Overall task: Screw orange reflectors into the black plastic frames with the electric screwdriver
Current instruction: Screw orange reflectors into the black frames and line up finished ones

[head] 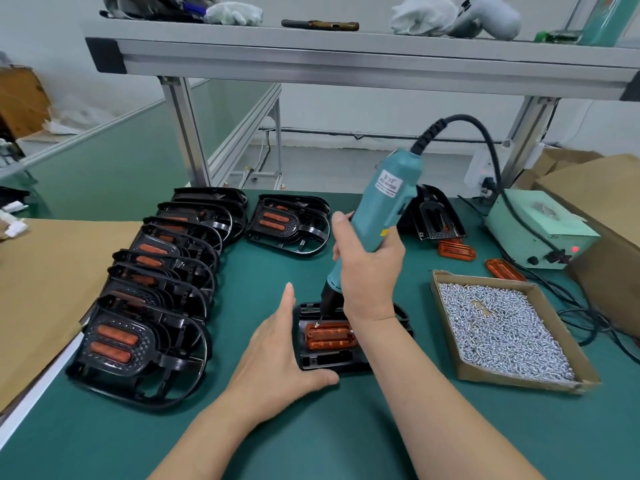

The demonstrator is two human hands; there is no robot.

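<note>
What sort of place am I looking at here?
Most likely a small factory assembly station: a row of finished black frames, a cardboard tray of screws, and a corded electric screwdriver in the right hand.

1. Power box (533, 230) far right, its red light lit.
2. Cardboard box (606, 209) just right of it.
3. Cardboard sheet (45, 289) on the left.
4. Gloves (233, 13) and phone (320, 25) on the far shelf (346, 60).

bright, even light; perhaps warped edges
</note>
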